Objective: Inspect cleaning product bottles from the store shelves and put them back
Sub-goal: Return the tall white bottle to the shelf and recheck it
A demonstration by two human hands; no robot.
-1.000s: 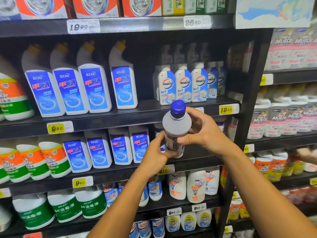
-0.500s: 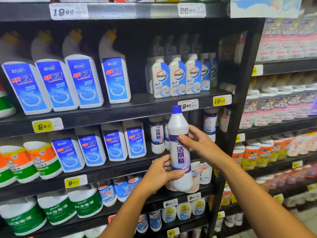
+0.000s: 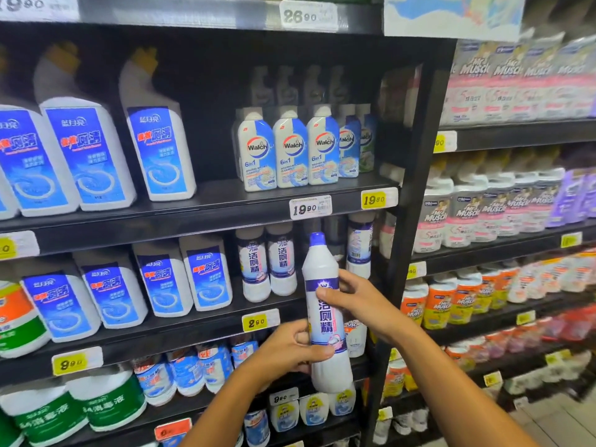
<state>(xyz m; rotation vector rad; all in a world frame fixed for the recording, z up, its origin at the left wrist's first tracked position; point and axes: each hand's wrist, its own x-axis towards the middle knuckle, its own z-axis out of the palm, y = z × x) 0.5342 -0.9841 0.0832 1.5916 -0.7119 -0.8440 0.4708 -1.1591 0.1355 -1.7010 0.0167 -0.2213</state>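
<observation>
1. Left hand (image 3: 292,351): fingers and thumb curled round the lower body of the white bottle (image 3: 327,321), thumb laid across the front just under the label.
2. Right hand (image 3: 356,303): gripping the same bottle higher up, thumb pressed on the purple upper band of the label, fingers wrapped behind the far side.
3. White bottle: tall, slim, blue cap (image 3: 316,238) on top, purple-and-white label with large blue characters facing the camera; held nearly upright, tilted slightly, in the air in front of the shelving and clear of any shelf board.
4. Just behind the bottle: matching bottles (image 3: 267,262) standing upright on the middle shelf (image 3: 206,321), two to the left of the cap and one (image 3: 359,246) to the right, with an open gap between them.
5. Same shelf, further left: squat white bottles with blue labels (image 3: 161,282), in a row.
6. Shelf above: Walch bottles (image 3: 290,150) side by side, angled-neck white bottles (image 3: 158,143) with blue labels to their left; price tags (image 3: 310,208) clipped to the shelf edge, one white and one yellow.
7. Lower shelves: small spray bottles (image 3: 187,372) and green-labelled jugs (image 3: 106,404), partly blurred.
8. Black upright post (image 3: 409,221) dividing the bays; to its right, Mr Muscle containers (image 3: 483,214) in rows, blurred toward the edge.
</observation>
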